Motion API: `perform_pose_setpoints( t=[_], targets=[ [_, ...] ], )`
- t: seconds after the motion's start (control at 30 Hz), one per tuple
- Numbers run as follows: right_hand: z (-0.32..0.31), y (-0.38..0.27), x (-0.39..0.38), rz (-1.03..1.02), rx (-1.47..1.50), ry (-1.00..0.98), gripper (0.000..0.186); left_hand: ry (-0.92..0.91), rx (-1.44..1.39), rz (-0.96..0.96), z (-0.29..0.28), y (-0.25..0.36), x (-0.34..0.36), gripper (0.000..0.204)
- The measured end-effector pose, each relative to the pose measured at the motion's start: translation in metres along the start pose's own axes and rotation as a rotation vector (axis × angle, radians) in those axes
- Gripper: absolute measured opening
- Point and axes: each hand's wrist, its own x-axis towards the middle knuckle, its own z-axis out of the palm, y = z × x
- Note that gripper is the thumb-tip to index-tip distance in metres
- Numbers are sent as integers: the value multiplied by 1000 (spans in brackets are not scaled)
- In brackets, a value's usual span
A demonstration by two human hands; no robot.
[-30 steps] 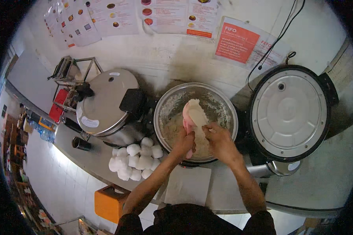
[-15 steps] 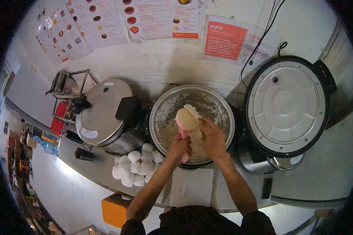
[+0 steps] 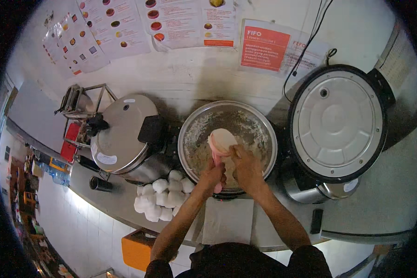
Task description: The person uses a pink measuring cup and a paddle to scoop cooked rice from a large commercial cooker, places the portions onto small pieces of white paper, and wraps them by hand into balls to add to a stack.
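My left hand (image 3: 211, 176) is wrapped round the handle of a pink scoop (image 3: 217, 160), held over the open pot. White rice-like food (image 3: 223, 138) fills the scoop's round bowl. At the bowl's right edge, my right hand (image 3: 247, 169) has its fingers closed together; what they hold, if anything, is hidden. Below both hands lies the wide metal pot (image 3: 184, 153), its inner wall streaked with white grains. Left of the pot, several white rounded bundles (image 3: 160, 199) sit piled on the counter.
A closed metal cooker (image 3: 123, 125) stands on the left, with a metal rack (image 3: 85, 106) behind it. On the right, a raised round lid (image 3: 338, 127) rises over the counter. A black cup (image 3: 100, 184), a pale sheet (image 3: 228, 220) and a black flat object (image 3: 316, 221) lie nearer me.
The white piece standing up from the scoop's right side no longer shows; the food's top looks flatter. My right hand has shifted slightly down at the rim, while my left keeps its hold.
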Motion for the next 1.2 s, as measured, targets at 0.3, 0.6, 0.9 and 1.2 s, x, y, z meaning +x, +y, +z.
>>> perform_pose_setpoints(
  t=[0.3, 0.6, 0.9, 1.2],
  targets=[
    [34, 63, 18, 114, 40, -398, 37, -193, -256, 43, 0, 12, -19, 8],
    [-31, 10, -47, 415, 1040, -93, 28, -257, -266, 3, -10, -13, -96, 15],
    [61, -31, -240, 1018, 2181, 144, 56, -420, 224, 75, -2, -178, -154, 24],
    [197, -28, -290, 406, 197, -100, 44, 72, 985, 681, -131, -320, -85, 12]
  ],
)
